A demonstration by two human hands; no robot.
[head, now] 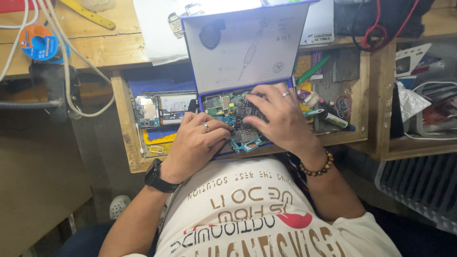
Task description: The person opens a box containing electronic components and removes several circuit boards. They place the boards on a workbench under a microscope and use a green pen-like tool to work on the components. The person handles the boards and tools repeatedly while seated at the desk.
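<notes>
An opened phone with its battery showing lies in the wooden drawer on the left. Beside it, the left hand rests at the edge of a blue box, fingers curled loosely; whether they pinch a board I cannot tell. The right hand spreads flat over the green circuit boards heaped inside. This looks like sorting through the pile; picking one out calls for a fine pinch.

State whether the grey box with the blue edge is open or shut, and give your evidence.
Open. The box has its lid standing upright behind it, and both the left hand and right hand reach onto the circuit boards inside.
</notes>
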